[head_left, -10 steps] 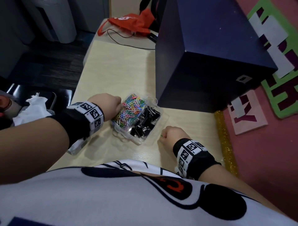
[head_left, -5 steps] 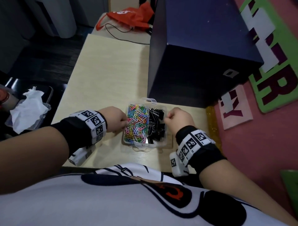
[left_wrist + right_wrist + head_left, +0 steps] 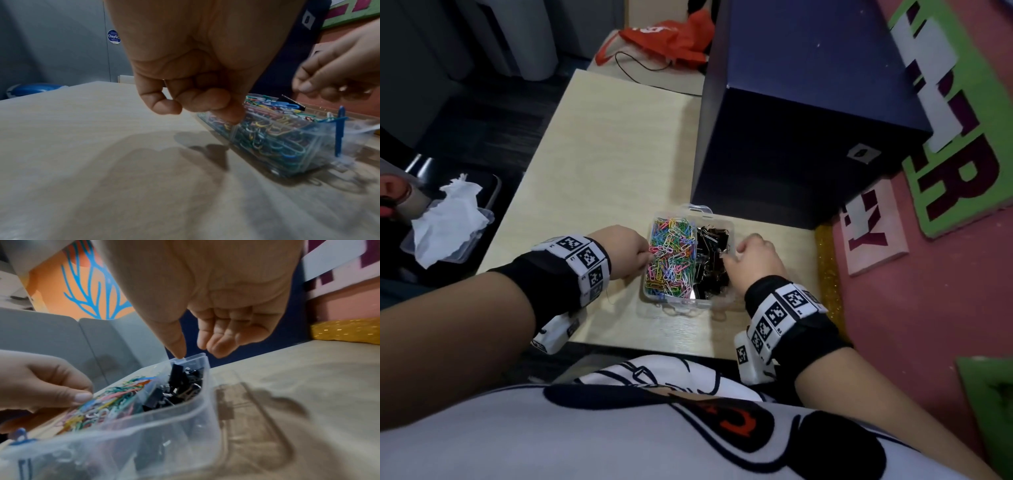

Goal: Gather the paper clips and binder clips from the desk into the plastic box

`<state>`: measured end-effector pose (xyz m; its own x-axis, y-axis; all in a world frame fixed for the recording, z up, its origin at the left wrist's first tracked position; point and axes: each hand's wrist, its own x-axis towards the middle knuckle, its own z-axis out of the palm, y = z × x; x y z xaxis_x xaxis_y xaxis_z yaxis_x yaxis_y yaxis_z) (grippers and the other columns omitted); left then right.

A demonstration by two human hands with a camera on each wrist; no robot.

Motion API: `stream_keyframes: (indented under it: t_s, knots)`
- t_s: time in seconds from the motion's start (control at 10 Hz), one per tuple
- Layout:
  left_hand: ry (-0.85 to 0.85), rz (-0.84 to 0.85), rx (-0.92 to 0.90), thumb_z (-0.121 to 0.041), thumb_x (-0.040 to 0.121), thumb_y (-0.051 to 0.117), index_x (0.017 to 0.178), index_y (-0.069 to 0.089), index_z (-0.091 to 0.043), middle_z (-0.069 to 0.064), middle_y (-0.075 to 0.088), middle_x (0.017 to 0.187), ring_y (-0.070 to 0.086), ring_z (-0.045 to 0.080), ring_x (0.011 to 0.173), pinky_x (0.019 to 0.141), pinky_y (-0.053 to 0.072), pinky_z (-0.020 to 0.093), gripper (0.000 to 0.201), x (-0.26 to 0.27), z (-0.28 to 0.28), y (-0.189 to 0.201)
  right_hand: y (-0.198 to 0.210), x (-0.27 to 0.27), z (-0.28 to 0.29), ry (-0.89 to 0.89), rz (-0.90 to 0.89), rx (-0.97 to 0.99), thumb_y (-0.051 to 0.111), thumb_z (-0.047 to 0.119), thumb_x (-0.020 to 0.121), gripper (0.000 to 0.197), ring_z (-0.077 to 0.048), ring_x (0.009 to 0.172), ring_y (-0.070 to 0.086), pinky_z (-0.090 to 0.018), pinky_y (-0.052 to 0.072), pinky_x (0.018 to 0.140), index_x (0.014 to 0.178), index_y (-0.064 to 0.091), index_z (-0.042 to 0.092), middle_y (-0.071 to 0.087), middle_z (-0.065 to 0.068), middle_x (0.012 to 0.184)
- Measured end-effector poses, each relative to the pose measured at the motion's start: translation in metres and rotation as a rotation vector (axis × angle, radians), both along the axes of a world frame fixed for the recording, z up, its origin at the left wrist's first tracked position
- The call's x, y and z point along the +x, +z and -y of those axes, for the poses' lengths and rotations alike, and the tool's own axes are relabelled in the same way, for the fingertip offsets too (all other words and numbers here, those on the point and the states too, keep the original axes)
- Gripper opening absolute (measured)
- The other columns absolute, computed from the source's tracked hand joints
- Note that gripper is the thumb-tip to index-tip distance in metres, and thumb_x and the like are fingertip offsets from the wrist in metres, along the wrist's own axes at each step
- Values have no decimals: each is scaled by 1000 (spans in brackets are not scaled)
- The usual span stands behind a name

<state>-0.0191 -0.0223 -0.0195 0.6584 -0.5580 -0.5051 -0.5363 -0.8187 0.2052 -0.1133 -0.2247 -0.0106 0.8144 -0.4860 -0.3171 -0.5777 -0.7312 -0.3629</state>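
Note:
A clear plastic box [image 3: 675, 302] stands near the desk's front edge. Coloured paper clips [image 3: 673, 260] fill its left compartment and black binder clips [image 3: 714, 263] fill its right one. My left hand [image 3: 645, 255] is at the box's left wall. In the right wrist view its thumb [image 3: 82, 397] lies on the rim and its fingers curl underneath, pinching the wall. My right hand [image 3: 732, 255] is at the right rim. Its thumb tip [image 3: 180, 354] touches the far right corner. Its fingers [image 3: 218, 345] curl loosely just outside and hold nothing.
A big dark blue box [image 3: 808, 113] stands right behind the plastic box. Bare desk [image 3: 602, 164] stretches to the left and far side, with a red bag [image 3: 671, 37] beyond. A pink wall with foam letters [image 3: 873, 226] closes the right. A tissue tray [image 3: 448, 222] sits off the desk's left.
A second ago the box lay slanted and my right fist rested on the desk near the front. The box now lies straight, and my right hand has come up to its right rim.

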Motion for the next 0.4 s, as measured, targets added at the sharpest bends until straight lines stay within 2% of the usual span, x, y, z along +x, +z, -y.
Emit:
stream_keyframes:
  t_s: [0.1, 0.2, 0.3, 0.4]
  knots:
    - [-13, -5, 6, -36, 100, 38, 84, 66, -14, -5, 57, 64, 56, 19, 74, 74, 43, 29, 39, 2, -1, -1, -6, -9, 5, 5, -106, 11, 50, 31, 93, 20, -24, 88, 61, -31, 51, 75, 106, 53, 17, 64, -5, 98]
    - [-61, -13, 28, -37, 101, 36, 87, 65, -14, -2, 61, 71, 56, 19, 77, 73, 41, 28, 39, 4, 0, 3, -6, -12, 4, -15, -148, 21, 47, 28, 95, 14, -22, 81, 60, -29, 49, 69, 103, 54, 19, 64, -3, 90]
    - [-76, 18, 11, -42, 101, 32, 91, 62, -16, -3, 59, 73, 57, 20, 80, 75, 43, 30, 41, 7, -5, 5, -5, -13, 5, 4, -177, 16, 46, 29, 95, 16, -21, 80, 62, -29, 50, 68, 104, 55, 20, 64, -1, 86]
    - [-14, 19, -44, -44, 100, 34, 102, 62, -16, -4, 56, 72, 59, 23, 83, 78, 46, 32, 39, 16, -21, 6, 3, -11, 11, -5, -142, 2, 47, 31, 95, 15, -19, 78, 61, -27, 47, 64, 102, 56, 22, 65, 1, 87]
